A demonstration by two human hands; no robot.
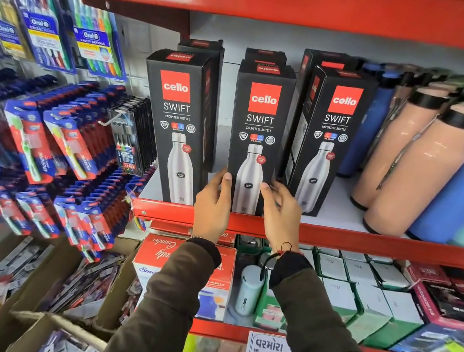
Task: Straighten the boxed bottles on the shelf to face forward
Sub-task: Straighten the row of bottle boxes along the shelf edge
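Three black Cello Swift bottle boxes stand in the front row on the white shelf [335, 217], with more boxes behind them. The left box [176, 126] and the middle box [258, 131] face forward. The right box [324, 135] is turned a little, showing its left side. My left hand [213, 206] grips the lower left edge of the middle box. My right hand [280, 212] grips its lower right edge, fingers reaching behind it.
Peach bottles [410, 168] and blue bottles [461, 190] stand loose right of the boxes. A red shelf lip [364, 242] runs along the front. Toothbrush packs [60, 139] hang at the left. Boxed goods [371, 302] fill the lower shelf.
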